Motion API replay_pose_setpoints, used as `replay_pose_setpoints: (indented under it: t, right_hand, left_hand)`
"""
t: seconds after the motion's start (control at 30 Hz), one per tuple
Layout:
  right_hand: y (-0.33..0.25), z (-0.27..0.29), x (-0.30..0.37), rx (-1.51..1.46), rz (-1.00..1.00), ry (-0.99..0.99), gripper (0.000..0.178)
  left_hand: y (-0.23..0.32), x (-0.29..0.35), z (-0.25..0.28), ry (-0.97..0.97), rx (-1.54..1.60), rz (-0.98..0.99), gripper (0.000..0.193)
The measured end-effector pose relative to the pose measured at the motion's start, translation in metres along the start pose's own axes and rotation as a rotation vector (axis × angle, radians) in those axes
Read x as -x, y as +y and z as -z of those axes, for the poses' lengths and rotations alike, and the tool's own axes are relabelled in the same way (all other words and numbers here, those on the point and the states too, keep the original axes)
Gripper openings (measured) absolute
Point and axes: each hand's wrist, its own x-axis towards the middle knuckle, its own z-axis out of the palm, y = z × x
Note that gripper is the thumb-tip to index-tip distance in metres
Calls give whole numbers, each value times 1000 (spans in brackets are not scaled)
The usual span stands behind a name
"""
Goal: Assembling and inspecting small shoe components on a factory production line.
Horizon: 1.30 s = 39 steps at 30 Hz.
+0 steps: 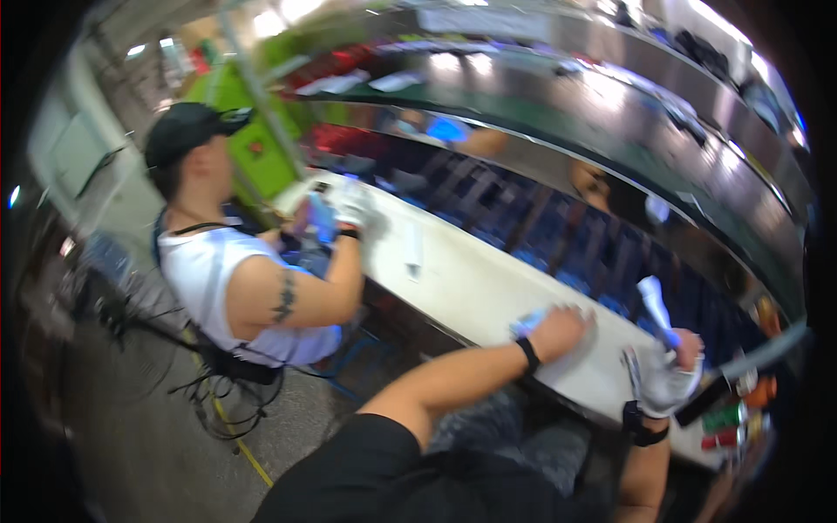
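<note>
Over the white bench top (453, 279), my bare left hand (560, 333) rests low, back upward. Beside and partly under it is a small light-blue thing (525, 325), too blurred to name. Motion smears the left fingers, so their grip is unclear. Farther right, my right hand (670, 383) wears a white glove with bare fingertips showing. Its fingers are closed round a long white piece (653, 301) that points up and away, bluish at its lower end. A thin metallic tool (631, 370) shows next to that hand; whether it is held, I cannot tell.
At the left, a person (261, 279) in a cap sits at the bench, holding a bluish object (321, 218). Dark slotted racks (523, 222) line the back, under a metal shelf (602, 131). Green and red cylinders (724, 418) lie far right. Cables (231, 401) tangle on the floor.
</note>
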Motion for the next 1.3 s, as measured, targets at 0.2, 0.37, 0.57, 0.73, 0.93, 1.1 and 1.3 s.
replay_pose_setpoints:
  t: [0.2,0.37,0.57,0.73,0.93,1.1,1.3]
  right_hand:
    - [-17,27,128,-224,-599,-252,16]
    - [-7,31,162,-131,-821,14,20]
    - [-42,50,131,-736,-1115,-15,27]
    - [-63,10,130,-883,-963,-187,32]
    - [-56,-21,144,-672,-632,-188,31]
    - [-49,-13,151,-541,-547,-267,38]
    - [-47,-17,154,-490,-502,-239,42]
  left_hand:
    - [13,3,38,371,583,-133,39]
    - [45,40,32,407,895,-250,56]
    - [45,78,59,314,647,-75,50]
    - [66,92,56,286,1246,299,27]
    - [67,95,64,280,1209,249,26]
    - [63,93,67,201,1056,181,33]
    - [63,87,66,226,1038,133,35]
